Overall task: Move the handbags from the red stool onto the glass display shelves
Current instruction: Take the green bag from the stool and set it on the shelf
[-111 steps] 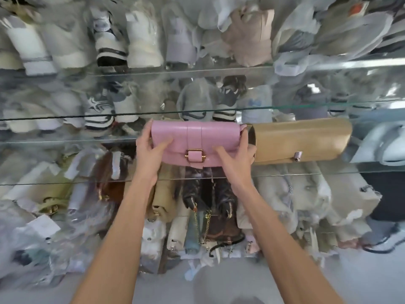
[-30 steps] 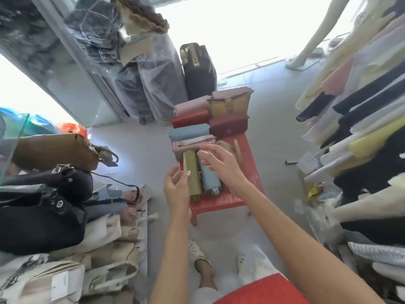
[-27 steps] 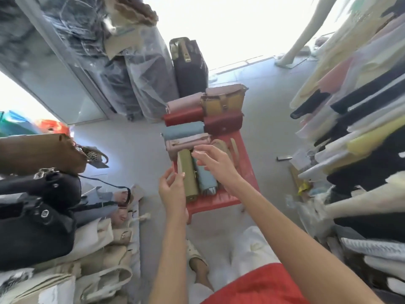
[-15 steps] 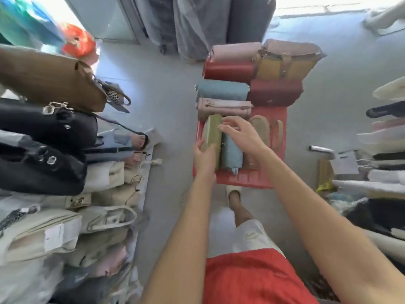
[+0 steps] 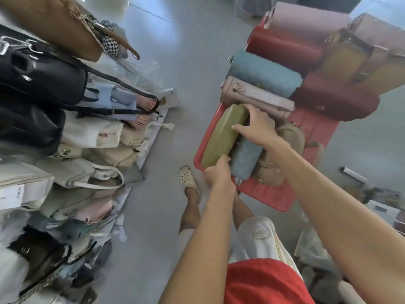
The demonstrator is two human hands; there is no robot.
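Over on the left, shelves point(image 5: 151, 137) are crammed with bags: a tan one point(image 5: 54, 23) up top, a black one point(image 5: 39, 73) under it, then a pile of cream totes point(image 5: 87, 137) lower down. Grey floor point(image 5: 175, 73) runs up the middle, with a foot in a beige clog point(image 5: 187, 178) on it. Right of that sits the red stool point(image 5: 271, 194), still loaded. The olive bag point(image 5: 223, 137) lies along the stool's left edge, and both hands are on it: left hand point(image 5: 219, 174) has its fingers curled round the near end, right hand point(image 5: 256, 126) is clamped over the far end, thumb on top. Just beside the olive one is a blue bag point(image 5: 246, 159), then a tan bag point(image 5: 285, 145). Farther back there's a row of pink point(image 5: 258, 99), blue, red point(image 5: 285, 48) and maroon point(image 5: 333, 99) bags, kinda blurry.
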